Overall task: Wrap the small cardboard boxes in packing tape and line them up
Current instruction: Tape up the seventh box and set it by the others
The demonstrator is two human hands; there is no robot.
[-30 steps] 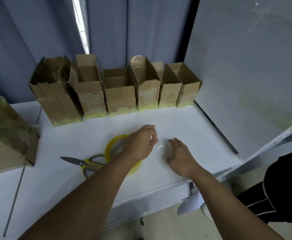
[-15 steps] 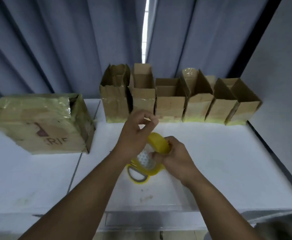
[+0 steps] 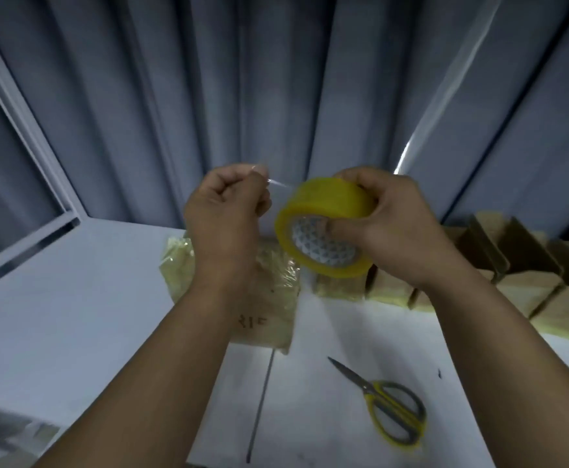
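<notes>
Small brown cardboard boxes (image 3: pixel 526 292) are lined up on the white table (image 3: pixel 74 298), below and right of the yellow packing-tape roll (image 3: pixel 327 201). The roll is gripped by the curled fingers of the right hand (image 3: pixel 398 228); its clear free end (image 3: pixel 276 183) is pinched by the left hand (image 3: pixel 225 217), just left of it.

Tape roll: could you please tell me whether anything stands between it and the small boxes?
Nothing visible does. The right hand holds the tape roll near the boxes, the left hand pinches its end; the scissors lie aside.
</notes>
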